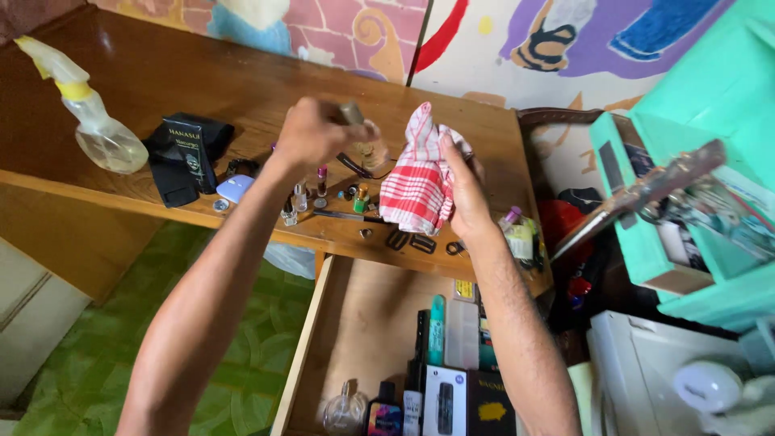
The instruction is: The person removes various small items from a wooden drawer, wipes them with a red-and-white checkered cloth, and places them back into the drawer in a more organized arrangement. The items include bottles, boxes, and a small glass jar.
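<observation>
Hands [311,133] above cluttered wooden table [242,81], mural wall [517,40]

Checked woven cloth [416,173]; clear glass bottle [367,145]; glossy polished wood desk [242,81]

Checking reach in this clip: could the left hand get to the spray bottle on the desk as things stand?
Probably not straight away: the left hand is closed around a small bottle, though the desktop between it and the spray bottle looks mostly open.

A home bedroom: cluttered wooden dresser [242,89], open drawer [363,323], painted wall [517,40].
</observation>
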